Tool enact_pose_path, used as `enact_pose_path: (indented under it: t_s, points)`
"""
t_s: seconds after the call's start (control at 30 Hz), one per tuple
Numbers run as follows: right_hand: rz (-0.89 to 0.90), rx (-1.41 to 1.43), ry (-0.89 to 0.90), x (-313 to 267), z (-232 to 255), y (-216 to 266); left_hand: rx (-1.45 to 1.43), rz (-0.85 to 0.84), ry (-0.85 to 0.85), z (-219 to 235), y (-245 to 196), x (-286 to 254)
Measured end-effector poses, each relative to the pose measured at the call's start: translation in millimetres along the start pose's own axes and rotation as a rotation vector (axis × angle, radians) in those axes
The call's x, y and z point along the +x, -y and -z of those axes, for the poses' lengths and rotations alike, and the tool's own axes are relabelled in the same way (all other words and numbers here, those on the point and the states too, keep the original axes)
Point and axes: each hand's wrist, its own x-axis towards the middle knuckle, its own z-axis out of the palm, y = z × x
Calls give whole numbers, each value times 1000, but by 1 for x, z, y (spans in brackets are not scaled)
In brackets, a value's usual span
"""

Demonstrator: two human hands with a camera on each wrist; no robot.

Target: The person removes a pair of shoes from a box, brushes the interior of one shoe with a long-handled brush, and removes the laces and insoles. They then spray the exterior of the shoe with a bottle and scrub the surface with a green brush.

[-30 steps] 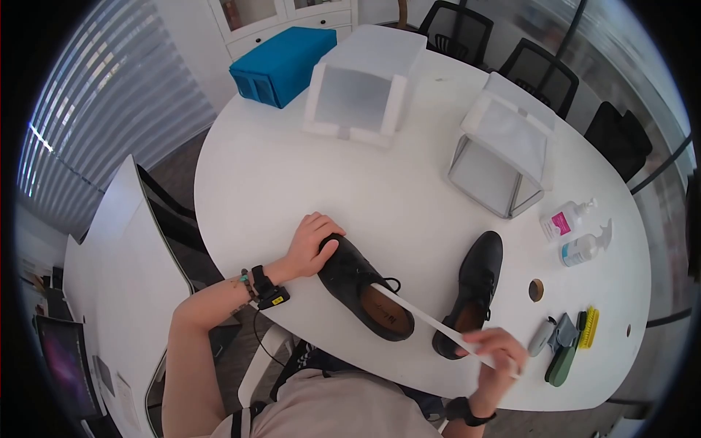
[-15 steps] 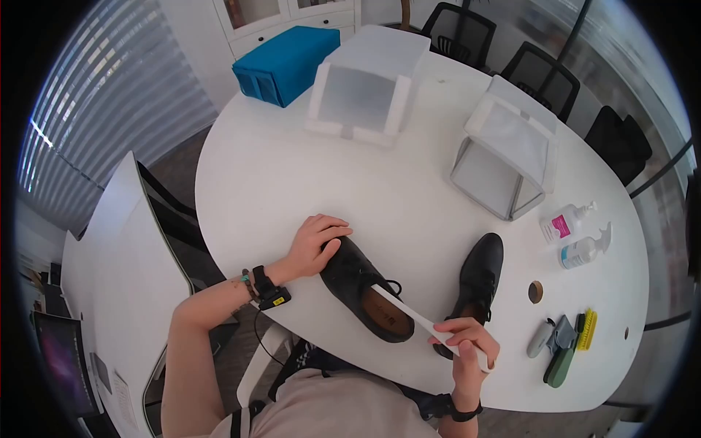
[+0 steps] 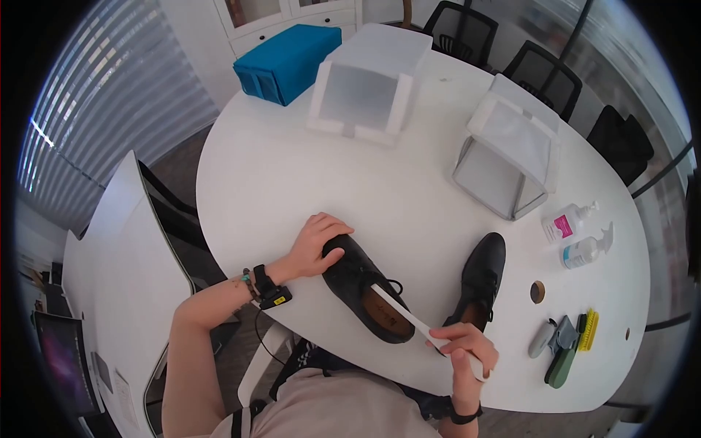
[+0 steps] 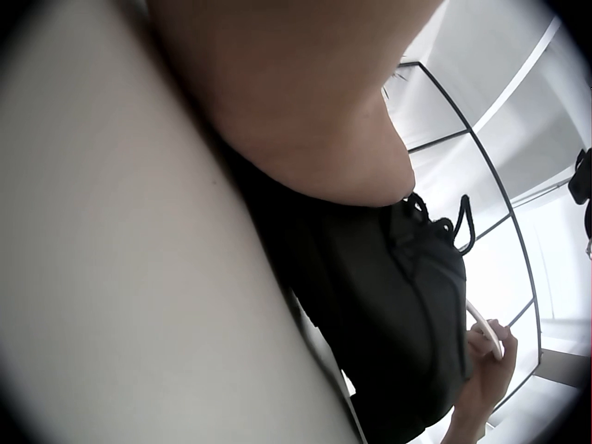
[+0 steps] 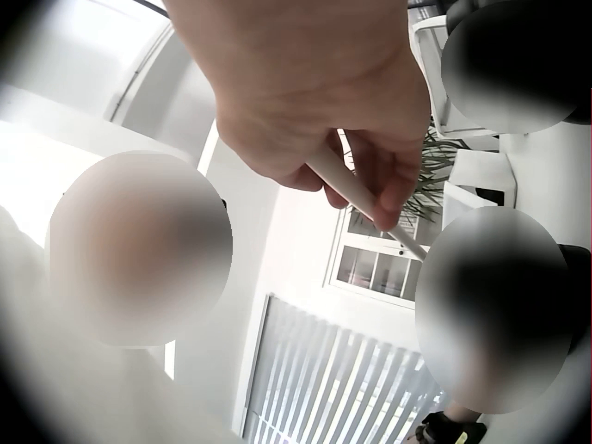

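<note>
Left hand [image 3: 315,247] gripping first black lace-up shoe [image 3: 350,277] by toe. Right hand [image 3: 471,350] pinching one white stick [image 3: 410,316] over its opening. Second black lace-up shoe [image 3: 483,270] lying nearby on worktop [image 3: 292,168].

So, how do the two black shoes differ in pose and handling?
The shoe on the left points its toe away and leftward; the shoe on the right points away and slightly right. The left hand holds the first by its toe, while no hand grips the second. The white strip in the right hand reaches the first's opening, not the second's. Both are black lace-ups with brown insoles.
</note>
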Motion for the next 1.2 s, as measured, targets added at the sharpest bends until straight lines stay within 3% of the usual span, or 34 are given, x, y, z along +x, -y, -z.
enact_pose_path:
  t_s: [0.1,0.17,0.27,0.3,0.37,0.5,0.57,0.67,0.7,0.77,0.83,0.9,1.03,1.1,1.2]
  points:
    - [87,-110,74,-1,30,23,28,-17,-12,0,-3,1]
    - [164,93,-47,-9,47,32,33,-22,-19,-1,-2,2]
    - [173,67,-109,-7,44,25,43,-20,-27,-2,-3,2]
    - [104,-25,-116,-4,32,15,50,-20,-28,-1,-4,2]
    - [81,-147,-47,5,1,0,35,-7,-22,-2,-1,0]
    - [75,-259,76,3,21,26,33,-9,-27,-2,-2,0]
    - [212,-35,-53,-10,51,36,31,-7,-20,-2,-2,0]
    - [342,182,-136,-12,59,45,36,-11,-18,-2,-2,2]
    - [340,184,-133,-10,55,41,42,-17,-20,-1,-2,1]
    - [130,130,-109,-3,36,24,43,-14,-19,-1,-3,1]
    - [3,36,-206,-2,14,4,45,-16,-13,-1,-3,2]
    - [81,-80,-183,-4,23,8,45,-14,-18,-1,-2,2]
    - [328,41,-303,-17,54,32,44,-6,-25,-2,-3,1]
    - [344,39,-282,-28,69,39,46,-8,-19,-2,-2,1]
    - [343,149,-316,-24,43,24,36,-9,-29,-2,-2,0]
